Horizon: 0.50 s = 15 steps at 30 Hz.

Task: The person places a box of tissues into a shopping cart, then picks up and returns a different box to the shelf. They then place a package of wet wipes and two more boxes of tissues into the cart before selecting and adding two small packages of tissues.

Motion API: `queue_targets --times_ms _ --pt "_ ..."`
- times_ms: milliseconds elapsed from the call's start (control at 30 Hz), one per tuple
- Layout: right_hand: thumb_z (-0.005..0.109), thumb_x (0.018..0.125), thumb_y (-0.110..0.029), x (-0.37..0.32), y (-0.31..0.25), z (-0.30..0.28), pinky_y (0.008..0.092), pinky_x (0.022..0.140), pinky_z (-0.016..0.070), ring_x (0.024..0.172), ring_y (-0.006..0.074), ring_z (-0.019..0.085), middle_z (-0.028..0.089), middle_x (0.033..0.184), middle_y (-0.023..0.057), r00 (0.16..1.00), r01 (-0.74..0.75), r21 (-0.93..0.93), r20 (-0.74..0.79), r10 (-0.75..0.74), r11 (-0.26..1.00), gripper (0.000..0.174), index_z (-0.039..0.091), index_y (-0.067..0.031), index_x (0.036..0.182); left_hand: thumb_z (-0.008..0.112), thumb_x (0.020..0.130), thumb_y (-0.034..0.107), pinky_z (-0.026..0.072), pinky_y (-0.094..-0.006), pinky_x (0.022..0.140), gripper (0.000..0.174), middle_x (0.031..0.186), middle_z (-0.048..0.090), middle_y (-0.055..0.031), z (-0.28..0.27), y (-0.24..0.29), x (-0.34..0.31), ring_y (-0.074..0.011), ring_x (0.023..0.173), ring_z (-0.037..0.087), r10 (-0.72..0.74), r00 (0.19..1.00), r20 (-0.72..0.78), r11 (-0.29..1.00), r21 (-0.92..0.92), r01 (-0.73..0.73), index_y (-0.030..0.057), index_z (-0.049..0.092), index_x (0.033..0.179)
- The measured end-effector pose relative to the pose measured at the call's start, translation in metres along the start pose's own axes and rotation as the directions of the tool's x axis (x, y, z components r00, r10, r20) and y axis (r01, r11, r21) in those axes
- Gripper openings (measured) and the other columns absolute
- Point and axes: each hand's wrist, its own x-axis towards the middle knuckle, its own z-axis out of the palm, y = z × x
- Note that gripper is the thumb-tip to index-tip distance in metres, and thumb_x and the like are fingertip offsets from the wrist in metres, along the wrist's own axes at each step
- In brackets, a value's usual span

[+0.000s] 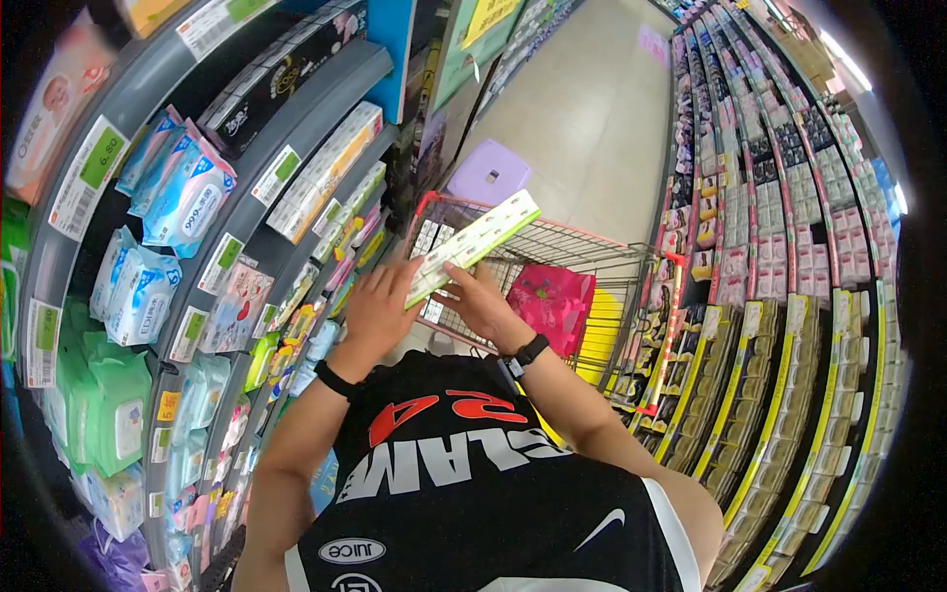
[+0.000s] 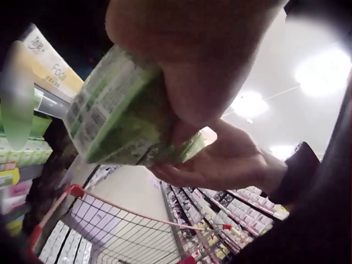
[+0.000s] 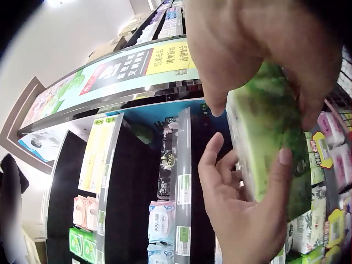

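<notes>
A long white and green package [image 1: 478,242] is held in front of the chest, above a shopping cart. The left hand [image 1: 383,301] grips its near end, thumb on one side and fingers on the other. Under its lower side, the right hand [image 1: 480,304] holds it near the middle. In the left wrist view the green package [image 2: 124,110] shows its printed end, with the right hand [image 2: 220,159] beyond it. The right wrist view shows the package [image 3: 269,137] between both hands, the left hand [image 3: 245,203] with fingers and thumb around it.
The wire cart [image 1: 631,259] holds a pink bag [image 1: 552,308], something yellow and white packs. A purple stool [image 1: 490,172] stands on the floor beyond it. Shelves of wipes [image 1: 192,202] and tissues line the left side. More stocked shelves [image 1: 760,296] run along the right.
</notes>
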Motion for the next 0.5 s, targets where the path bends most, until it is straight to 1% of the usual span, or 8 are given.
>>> queue_targets --times_ms 67,100,200,233,333,367,467,500 --pt "0.065 0.096 -0.021 -0.001 0.005 -0.005 0.0496 0.099 0.0461 0.115 0.0254 0.056 0.054 0.13 0.0082 1.0 -0.009 -0.007 -0.002 0.009 1.0 0.046 0.04 -0.0103 0.132 0.076 0.077 0.021 0.0479 -0.0436 0.088 0.068 0.118 0.061 -0.0091 0.008 0.011 0.0 -0.0289 0.108 0.059 0.022 1.0 0.008 0.998 0.06 -0.022 0.0106 0.047 0.138" --pt "0.067 0.095 -0.02 0.0 0.007 -0.01 0.0463 0.095 0.0485 0.113 0.0231 0.057 0.056 0.126 0.0093 1.0 -0.011 0.02 -0.023 0.012 1.0 0.046 0.04 -0.0084 0.131 0.075 0.078 0.023 0.0473 -0.0449 0.092 0.069 0.121 0.06 -0.0114 0.013 0.014 -0.001 -0.0316 0.113 0.058 0.02 1.0 0.023 0.999 0.03 -0.021 0.0094 0.045 0.139" --pt "0.066 0.096 -0.024 0.005 0.011 -0.04 0.0459 0.095 0.048 0.114 0.0224 0.057 0.057 0.126 0.0083 0.998 -0.029 0.013 -0.059 0.03 0.999 0.044 0.043 -0.0089 0.131 0.076 0.078 0.026 0.0463 -0.0461 0.097 0.073 0.126 0.058 -0.0162 0.022 0.021 0.0 -0.0365 0.116 0.057 -0.072 0.991 0.113 0.979 -0.181 0.091 0.0066 0.042 0.14" --pt "0.065 0.097 -0.027 0.007 0.015 -0.052 0.0455 0.096 0.0471 0.115 0.0218 0.056 0.058 0.125 0.0076 0.997 -0.023 -0.01 -0.08 0.022 1.0 0.045 0.045 -0.0088 0.132 0.076 0.08 0.032 0.0448 -0.0465 0.102 0.079 0.13 0.055 -0.0235 0.024 0.017 0.001 -0.0408 0.12 0.055 -0.136 0.957 0.258 0.933 -0.292 0.211 0.0024 0.038 0.142" --pt "0.066 0.096 -0.029 0.001 0.013 -0.068 0.0449 0.096 0.0461 0.116 0.0213 0.055 0.058 0.125 0.0069 0.995 -0.019 -0.007 -0.102 0.019 1.0 0.047 0.045 -0.0079 0.133 0.075 0.083 0.04 0.0464 -0.0447 0.1 0.082 0.134 0.053 -0.0275 0.049 -0.005 -0.007 -0.0406 0.121 0.056 -0.225 0.905 0.362 0.883 -0.316 0.347 -0.0003 0.037 0.143" --pt "0.066 0.096 -0.028 -0.004 0.012 -0.07 0.0432 0.096 0.0457 0.114 0.0202 0.055 0.058 0.126 0.0066 0.994 -0.005 -0.005 -0.107 0.005 1.0 0.046 0.046 -0.0076 0.132 0.073 0.085 0.046 0.0467 -0.042 0.099 0.084 0.136 0.052 -0.0289 0.055 -0.012 -0.009 -0.0377 0.124 0.055 -0.221 0.872 0.438 0.853 -0.347 0.39 -0.0012 0.036 0.144" --pt "0.066 0.096 -0.028 -0.002 0.021 -0.082 0.0422 0.097 0.0454 0.114 0.0201 0.055 0.058 0.126 0.0064 0.997 -0.019 0.024 -0.073 0.021 1.0 0.044 0.047 -0.0089 0.132 0.072 0.086 0.046 0.0468 -0.0394 0.098 0.084 0.133 0.055 -0.0272 0.066 -0.021 -0.015 -0.0349 0.122 0.057 -0.203 0.662 0.722 0.658 -0.401 0.638 -0.0023 0.036 0.145" --pt "0.066 0.097 -0.028 -0.003 0.023 -0.083 0.0411 0.096 0.0459 0.115 0.0204 0.055 0.058 0.126 0.0069 0.993 -0.047 0.008 -0.112 0.048 0.999 0.044 0.048 -0.0069 0.131 0.071 0.087 0.047 0.0465 -0.0381 0.098 0.084 0.126 0.06 -0.0255 0.074 -0.023 -0.02 -0.0328 0.119 0.06 -0.147 0.677 0.722 0.65 -0.446 0.616 -0.0028 0.036 0.145"
